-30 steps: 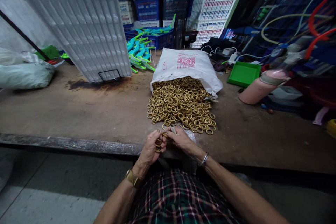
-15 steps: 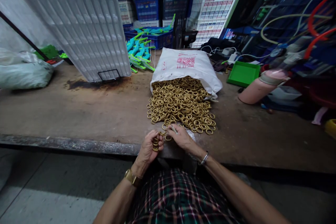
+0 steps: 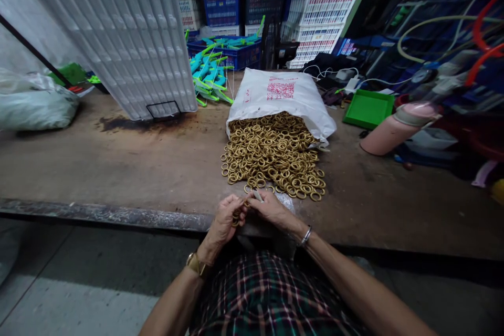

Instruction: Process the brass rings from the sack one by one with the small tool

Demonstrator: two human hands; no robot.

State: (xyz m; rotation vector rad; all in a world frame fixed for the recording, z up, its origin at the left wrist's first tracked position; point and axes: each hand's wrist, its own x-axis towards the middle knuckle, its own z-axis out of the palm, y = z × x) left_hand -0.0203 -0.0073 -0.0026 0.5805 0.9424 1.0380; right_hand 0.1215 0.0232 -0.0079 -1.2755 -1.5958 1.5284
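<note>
Gold rings (image 3: 236,218) are clamped in left hand (image 3: 224,220), stack axis mostly hidden. Slim pale tool (image 3: 258,196) is gripped in right hand (image 3: 272,210), long axis slanted forward-left. Hands are held close together.

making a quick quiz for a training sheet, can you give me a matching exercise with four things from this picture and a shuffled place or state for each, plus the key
1. heap of small gold-coloured rings
2. soft white sack
3. pink cylindrical bottle
4. left hand

A. marked with red print
B. curled around some rings
C. spread on the brown table before the sack's mouth
D. farthest right of the four

Pairs: 1-C, 2-A, 3-D, 4-B
</note>
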